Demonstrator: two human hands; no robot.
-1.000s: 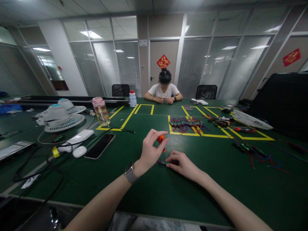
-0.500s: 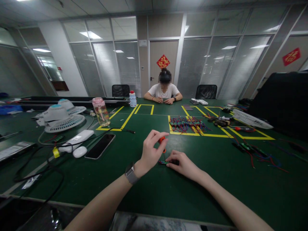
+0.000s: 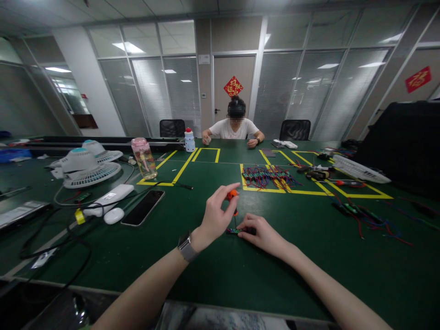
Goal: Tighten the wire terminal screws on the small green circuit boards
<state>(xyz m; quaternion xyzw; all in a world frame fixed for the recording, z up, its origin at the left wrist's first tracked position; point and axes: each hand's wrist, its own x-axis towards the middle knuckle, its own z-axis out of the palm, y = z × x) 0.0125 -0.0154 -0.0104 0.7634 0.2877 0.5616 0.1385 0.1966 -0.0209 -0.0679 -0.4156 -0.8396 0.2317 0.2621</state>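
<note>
My left hand (image 3: 219, 209), with a watch on its wrist, is closed around the orange handle of a screwdriver (image 3: 233, 195). The screwdriver stands nearly upright, its thin shaft pointing down at a small green circuit board (image 3: 233, 231) on the table. Whether the tip touches the board is too small to tell. Close by on the right, my right hand (image 3: 258, 230) pinches the board's right end between thumb and fingers and holds it against the table. That end is hidden by the fingers.
Wired circuit boards (image 3: 268, 176) lie in a heap inside yellow tape, with more boards (image 3: 357, 211) at right. A phone (image 3: 143, 208), a pink-lidded bottle (image 3: 144, 158) and white fans (image 3: 91, 167) are on the left. Another person (image 3: 237, 126) sits opposite. An orange-handled screwdriver (image 3: 349, 183) lies far right.
My left fingers have shifted slightly on the screwdriver, showing more of its orange handle. My right hand stays on the board. The person opposite has moved their hands apart.
</note>
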